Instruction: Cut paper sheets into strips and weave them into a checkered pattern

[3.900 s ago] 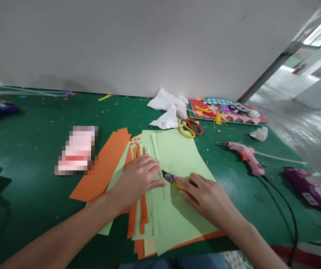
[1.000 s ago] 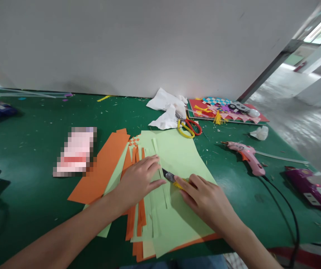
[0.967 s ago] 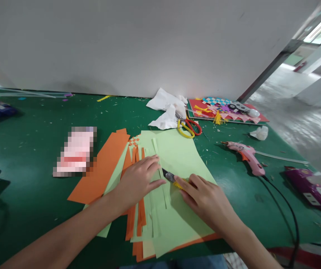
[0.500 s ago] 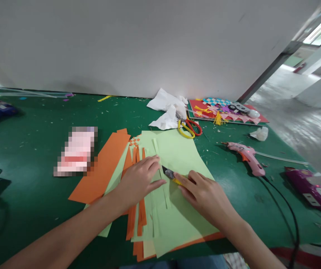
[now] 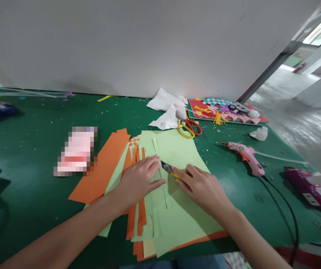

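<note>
Pressing flat on the cut strips (image 5: 149,209) at the centre of the frame, the left hand (image 5: 138,180) lies spread, fingers extended, gripping nothing, just left of the light green paper sheet (image 5: 177,157). The right hand (image 5: 202,186), right of centre, is closed around a yellow utility knife (image 5: 169,170), whose blade tip touches the sheet near the left fingertips. Orange paper (image 5: 101,168) fans out to the left beneath the green layers on the green table (image 5: 31,134). Above the sheet, toward the upper middle, lie yellow-and-red scissors (image 5: 190,127) beside crumpled white paper (image 5: 167,108). A pink glue gun (image 5: 246,155) rests at the right, well apart from the hands.
</note>
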`<state>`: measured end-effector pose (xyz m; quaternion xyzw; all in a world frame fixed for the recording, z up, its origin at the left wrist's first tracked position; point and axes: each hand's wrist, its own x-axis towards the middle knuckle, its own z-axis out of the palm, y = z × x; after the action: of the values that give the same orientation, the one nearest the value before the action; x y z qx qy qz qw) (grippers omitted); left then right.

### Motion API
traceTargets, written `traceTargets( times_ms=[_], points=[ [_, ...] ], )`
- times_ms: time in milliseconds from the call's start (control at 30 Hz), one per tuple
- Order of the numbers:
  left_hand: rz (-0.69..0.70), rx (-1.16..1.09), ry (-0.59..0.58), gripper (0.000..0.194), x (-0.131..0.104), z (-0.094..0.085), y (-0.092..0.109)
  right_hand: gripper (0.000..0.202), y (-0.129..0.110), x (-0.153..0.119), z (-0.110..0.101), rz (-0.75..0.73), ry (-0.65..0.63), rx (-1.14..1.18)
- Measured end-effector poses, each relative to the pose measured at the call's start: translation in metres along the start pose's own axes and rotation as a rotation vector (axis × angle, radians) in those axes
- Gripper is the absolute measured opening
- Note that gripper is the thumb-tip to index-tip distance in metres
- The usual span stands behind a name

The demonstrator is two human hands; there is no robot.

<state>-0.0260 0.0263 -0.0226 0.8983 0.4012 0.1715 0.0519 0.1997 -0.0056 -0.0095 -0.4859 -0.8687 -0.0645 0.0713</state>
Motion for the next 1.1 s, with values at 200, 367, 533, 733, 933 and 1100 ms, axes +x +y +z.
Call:
traceTargets(
  times_ms=[200,367,533,733,933,1100],
  points=[
    [0.017,-0.011,0.036,0.037,-0.001,0.001,-0.002,0.032,0.000,0.004,0.002,-0.005,0.015,-0.004],
    [0.041,-0.033,0.060,0.043,0.000,-0.002,0.002,0.033,-0.003,-0.004,0.003,0.004,0.004,-0.002],
    [0.100,-0.026,0.080,0.037,-0.001,-0.006,0.008,0.032,-0.009,-0.016,0.000,-0.006,0.013,0.023],
    [0.063,0.008,0.027,0.034,0.001,-0.007,0.010,0.033,-0.011,-0.023,-0.002,-0.009,0.000,0.043],
    [-0.028,0.098,0.036,0.064,0.000,-0.001,0.004,0.033,-0.011,-0.020,-0.002,0.001,0.013,0.048],
    [-0.039,0.119,0.000,0.064,0.000,-0.002,0.005,0.032,-0.010,-0.020,-0.002,0.008,0.020,0.057]
  ],
)
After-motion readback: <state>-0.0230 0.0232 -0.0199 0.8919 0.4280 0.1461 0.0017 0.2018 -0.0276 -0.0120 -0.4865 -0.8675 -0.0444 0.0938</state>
